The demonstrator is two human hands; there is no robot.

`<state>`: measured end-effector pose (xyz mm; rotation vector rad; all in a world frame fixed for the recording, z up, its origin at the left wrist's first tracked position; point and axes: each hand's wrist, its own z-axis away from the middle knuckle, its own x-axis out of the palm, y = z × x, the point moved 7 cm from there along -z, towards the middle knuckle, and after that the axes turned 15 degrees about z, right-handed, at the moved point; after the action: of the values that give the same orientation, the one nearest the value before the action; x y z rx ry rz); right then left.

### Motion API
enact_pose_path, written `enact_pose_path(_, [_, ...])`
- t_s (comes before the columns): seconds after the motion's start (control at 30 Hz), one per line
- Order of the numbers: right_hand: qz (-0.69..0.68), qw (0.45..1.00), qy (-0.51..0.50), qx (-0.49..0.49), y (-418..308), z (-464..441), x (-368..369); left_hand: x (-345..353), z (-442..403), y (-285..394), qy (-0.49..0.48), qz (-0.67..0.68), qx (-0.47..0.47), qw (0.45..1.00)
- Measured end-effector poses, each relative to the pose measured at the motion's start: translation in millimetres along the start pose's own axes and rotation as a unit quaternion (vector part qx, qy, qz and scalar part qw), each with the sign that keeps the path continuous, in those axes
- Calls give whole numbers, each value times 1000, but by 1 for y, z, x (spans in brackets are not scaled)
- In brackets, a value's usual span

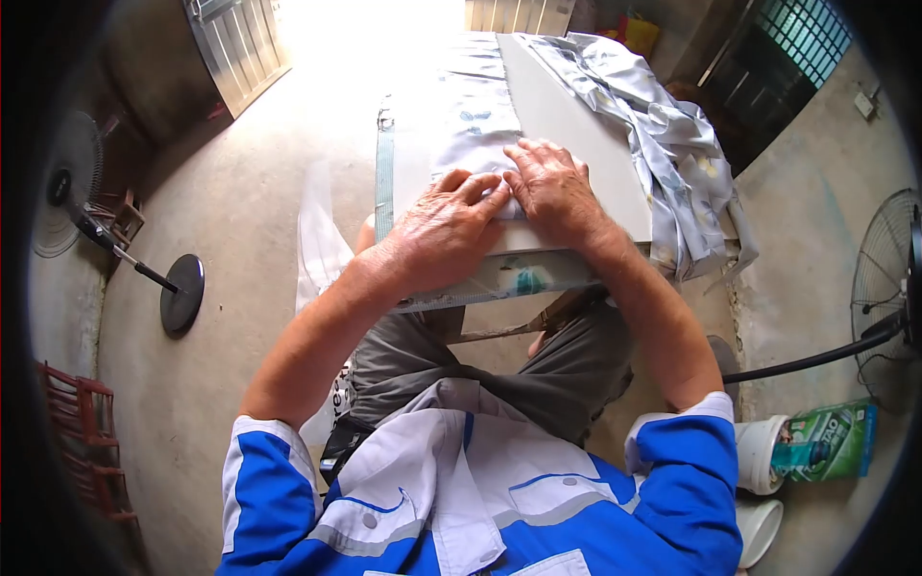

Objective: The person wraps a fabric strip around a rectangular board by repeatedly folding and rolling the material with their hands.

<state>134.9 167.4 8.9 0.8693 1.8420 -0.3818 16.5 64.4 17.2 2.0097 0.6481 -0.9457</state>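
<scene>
A strip of thin white fabric (473, 108) with a few bluish-grey marks runs lengthwise over a white tabletop (567, 130). Both hands meet at its near end. My left hand (449, 223) has its fingers bent and pressed together on the cloth, close to the table's near edge. My right hand (554, 190) touches it from the right, fingers curled down on the same piece. The cloth directly under the fingertips is hidden, and a small fold shows between the hands. To the right, a rumpled heap of pale printed fabric (663, 125) drapes over the table's side.
Teal tape (385, 163) runs along the table's left edge. One standing fan (181, 293) is at left, another fan (888, 278) at right. A white bucket (761, 451) and a green package (831, 442) stand lower right. Red stacked chairs (91, 432) are lower left.
</scene>
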Motion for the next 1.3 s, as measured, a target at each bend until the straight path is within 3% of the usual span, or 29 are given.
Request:
enact_pose_path(0.2, [19, 998, 9, 67, -1, 6, -2, 3, 14, -4, 13, -17, 10, 1000])
enact_pose_path(0.33, [-23, 994, 77, 80, 3, 11, -5, -7, 12, 0, 4, 19, -21, 1000])
enact_pose_path(0.37, [-10, 991, 115, 73, 2, 15, -12, -8, 14, -4, 47, 23, -19, 998])
enact_pose_path(0.5, [-103, 984, 138, -49, -13, 30, -41, -17, 12, -1, 55, 65, -13, 996])
enact_pose_path(0.63, [-125, 982, 94, -105, -15, 49, -50, -22, 16, 1, 68, 83, -5, 994])
enact_pose_path(1.3, [-31, 985, 147, -80, -21, 56, -66, -38, 12, -5, 71, 69, 64, 993])
